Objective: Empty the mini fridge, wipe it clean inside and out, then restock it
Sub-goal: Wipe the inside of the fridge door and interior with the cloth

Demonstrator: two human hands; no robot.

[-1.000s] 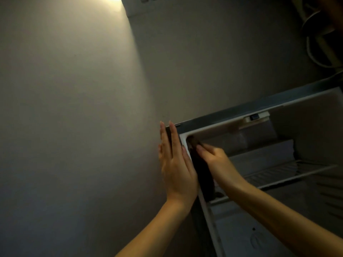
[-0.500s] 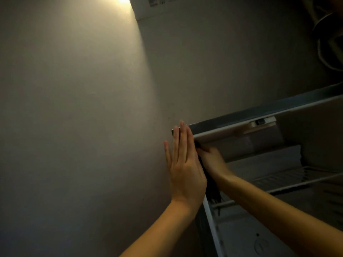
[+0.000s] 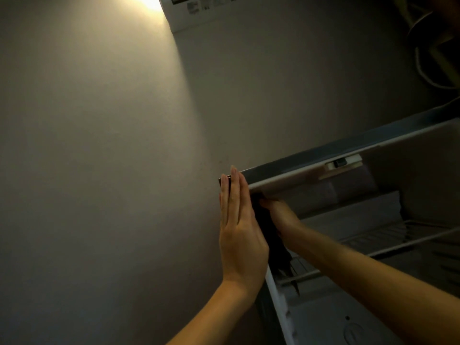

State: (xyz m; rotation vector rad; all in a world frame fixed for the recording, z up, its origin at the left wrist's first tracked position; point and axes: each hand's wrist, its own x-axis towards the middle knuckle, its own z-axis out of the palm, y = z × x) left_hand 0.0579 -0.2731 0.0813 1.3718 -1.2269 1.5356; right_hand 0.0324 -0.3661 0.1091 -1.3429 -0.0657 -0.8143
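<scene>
The left hand (image 3: 239, 235) is laid flat, fingers straight, against the mini fridge's (image 3: 323, 155) outer side wall. A dark cloth (image 3: 270, 232) is gripped by the right hand (image 3: 283, 215) at the inner wall's top corner, with the fingertips hidden. The cloth's long axis runs downward, toward the wire shelf (image 3: 388, 235).

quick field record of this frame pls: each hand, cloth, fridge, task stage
left hand: flat, fingers straight, pressed on the outer left side of the mini fridge
right hand: inside the fridge, holds the dark cloth against the inner left wall near the top corner
dark cloth: hangs down below the right hand
wire shelf: in place
door: open
stage: wiping the inside
</scene>
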